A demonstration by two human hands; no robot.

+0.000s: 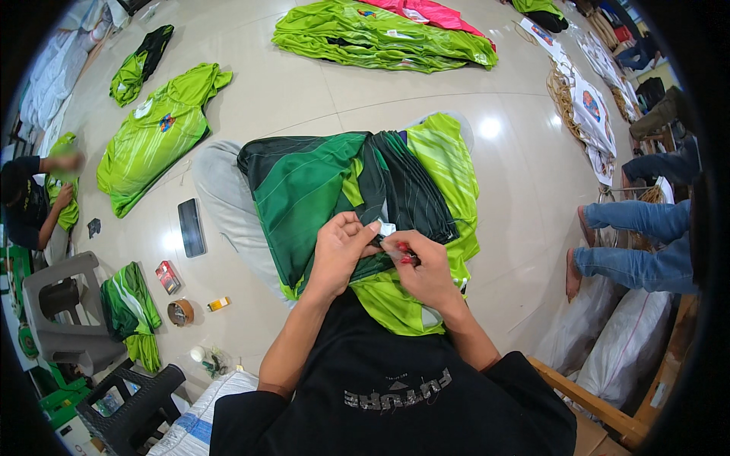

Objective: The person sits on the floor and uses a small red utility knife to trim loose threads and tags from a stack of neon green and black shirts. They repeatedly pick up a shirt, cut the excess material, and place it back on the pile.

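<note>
Across my lap lies a bundle of green and black sports garments (308, 188) with lime-green fabric (453, 165) showing at the right. My left hand (342, 245) pinches the cloth beside a small white label (386, 228) between thumb and fingers. Close by on the right, my right hand (425, 268) is closed round a small red-handled tool (406, 253), probably thread snips; its blades are hard to make out. The tool is near the label and the dark fabric edge. Dark folded layers (422, 194) lie just beyond my hands.
Lime-green jerseys (159, 128) and a stack of shirts (376, 43) lie on the tiled floor. At left are a phone (191, 228), a cigarette box (168, 277), a round container (181, 313) and a stool (63, 308). A person (28, 199) sits far left; others stand at right.
</note>
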